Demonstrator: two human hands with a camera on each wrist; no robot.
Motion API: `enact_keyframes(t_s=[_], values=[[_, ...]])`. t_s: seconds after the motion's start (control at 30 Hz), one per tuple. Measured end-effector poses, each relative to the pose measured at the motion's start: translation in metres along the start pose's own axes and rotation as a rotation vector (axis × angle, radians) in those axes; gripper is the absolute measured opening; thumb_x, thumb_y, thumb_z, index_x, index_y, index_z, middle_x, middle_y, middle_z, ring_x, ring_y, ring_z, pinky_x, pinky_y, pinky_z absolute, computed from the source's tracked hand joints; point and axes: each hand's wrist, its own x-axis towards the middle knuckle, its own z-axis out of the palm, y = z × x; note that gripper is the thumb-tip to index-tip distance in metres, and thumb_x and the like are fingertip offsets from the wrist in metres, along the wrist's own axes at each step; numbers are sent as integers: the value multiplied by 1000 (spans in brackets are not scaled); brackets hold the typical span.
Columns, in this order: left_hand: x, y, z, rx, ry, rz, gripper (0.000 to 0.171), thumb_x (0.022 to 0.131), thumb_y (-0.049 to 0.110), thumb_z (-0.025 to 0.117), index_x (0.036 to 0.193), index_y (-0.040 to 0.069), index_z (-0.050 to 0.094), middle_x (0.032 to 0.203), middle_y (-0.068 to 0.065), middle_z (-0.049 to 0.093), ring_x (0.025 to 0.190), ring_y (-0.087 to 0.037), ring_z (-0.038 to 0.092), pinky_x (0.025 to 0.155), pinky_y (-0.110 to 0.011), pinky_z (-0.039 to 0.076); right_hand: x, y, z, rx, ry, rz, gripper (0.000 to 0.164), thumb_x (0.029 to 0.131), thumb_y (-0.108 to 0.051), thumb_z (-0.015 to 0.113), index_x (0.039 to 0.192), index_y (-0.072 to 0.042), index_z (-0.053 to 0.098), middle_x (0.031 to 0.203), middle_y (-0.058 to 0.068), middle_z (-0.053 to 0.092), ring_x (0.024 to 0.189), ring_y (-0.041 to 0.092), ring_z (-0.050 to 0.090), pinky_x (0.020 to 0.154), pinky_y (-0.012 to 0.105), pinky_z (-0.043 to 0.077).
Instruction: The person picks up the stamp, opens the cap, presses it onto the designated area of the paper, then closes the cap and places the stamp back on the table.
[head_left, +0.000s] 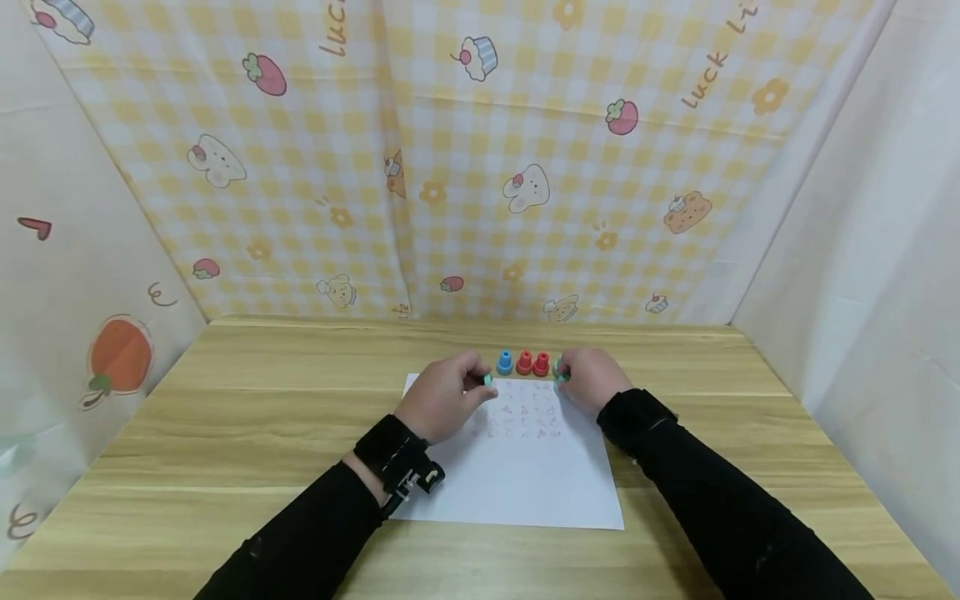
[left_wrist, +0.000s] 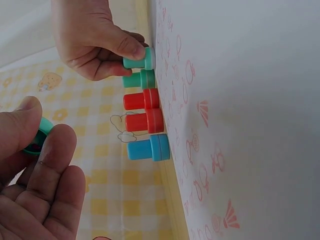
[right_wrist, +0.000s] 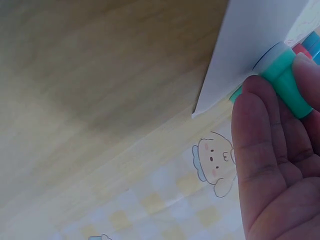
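Note:
My left hand (head_left: 438, 402) pinches a small green cap (left_wrist: 46, 126) between thumb and fingers, its dark hollow side partly showing, held above the paper's left part. My right hand (head_left: 592, 382) grips a green toy stamp (right_wrist: 287, 82) at the far right of the white paper (head_left: 517, 483). The stamp's pale wide end is down at the sheet; whether it presses fully cannot be told. Just behind that hand stands another green stamp (left_wrist: 139, 79). Beside it, two red stamps (left_wrist: 144, 121) and a blue stamp (left_wrist: 148, 148) stand in a row along the paper's far edge.
Rows of small reddish printed pictures (left_wrist: 202, 111) cover the upper part of the sheet. A wooden table (head_left: 247, 442) lies under everything. Behind it hangs a yellow checked cloth (head_left: 465, 208), with pale cloth on both sides.

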Motion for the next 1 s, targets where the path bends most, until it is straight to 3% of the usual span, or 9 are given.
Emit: enact_keyframes(t_s=[0.4,0.7,0.87,1.0], values=[[-1,2,-1,17,1,-3,14,97,21,78,105,13,69,90,7,73,82,-8,63,78,-33,55,-1,2,0,-11,0,-14,5,91,-7,78,92,-10,75,95,5,75,87,22,65,86,41,57],[1,1,1,23,1,-2,13,97,20,78,104,14,68,90,6,72,82,-8,63,78,-32,55,-1,3,0,-10,5,-20,12,93,-9,77,105,-6,76,104,9,77,92,23,68,89,43,58],[1,1,1,3,-3,-1,16,97,22,78,107,13,69,92,5,73,83,-9,65,79,-33,56,-8,5,-15,73,18,-18,20,98,-14,74,114,-3,74,106,12,76,94,24,68,86,41,57],[0,2,0,-9,-9,-1,19,98,23,77,111,11,69,93,5,74,85,-9,66,79,-33,56,-18,5,-34,200,54,-35,24,101,-17,71,118,-1,71,105,12,74,92,23,67,81,36,55]])
